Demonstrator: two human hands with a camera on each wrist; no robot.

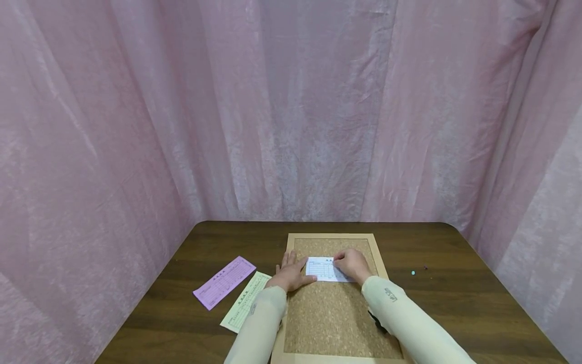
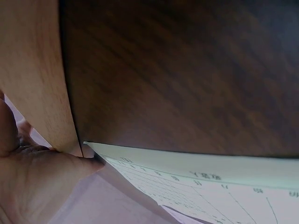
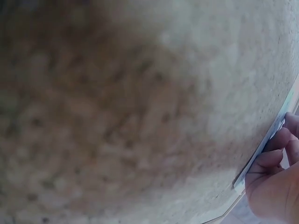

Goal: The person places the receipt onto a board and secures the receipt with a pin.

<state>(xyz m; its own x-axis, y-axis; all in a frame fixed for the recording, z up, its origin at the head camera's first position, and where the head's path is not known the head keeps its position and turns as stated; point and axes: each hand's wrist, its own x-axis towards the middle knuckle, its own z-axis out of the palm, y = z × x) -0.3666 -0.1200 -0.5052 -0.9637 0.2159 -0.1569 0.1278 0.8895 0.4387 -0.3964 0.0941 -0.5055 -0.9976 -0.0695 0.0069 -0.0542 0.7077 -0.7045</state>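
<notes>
White printed slip (image 1: pixel 320 269) lies flat across the far half of a wood-framed corkboard (image 1: pixel 336 323), nearer the board's far edge than its near one. We have it between our two hands. Our left hand (image 1: pixel 291 275) is at the slip's left end, its thumb at the near left corner and a finger close to the far left corner. Our right hand (image 1: pixel 352 264) is over the slip's right end and hides part of it.

Both forearms reach in from the near side and slant towards each other, in pale sleeves (image 1: pixel 402 308) with dark lettering. Our left hand is spread, palm down, fingers loosely straight, gripping nothing; its outer fingers lie by the left edge of the frame. Our right hand is bent inward, its fingers curled and the tips of thumb and forefinger close together on the slip; we cannot tell whether anything is pinched between them.

The board rests on a dark wooden tabletop (image 1: pixel 454 323). Off the board's left edge are two more printed slips: a green one (image 1: pixel 245 302) just beside the frame, partly under our left sleeve, and a purple one (image 1: pixel 225 282) nearer the tabletop's left edge. Right of the board lies a tiny turquoise object (image 1: pixel 413 272), too small to identify.
</notes>
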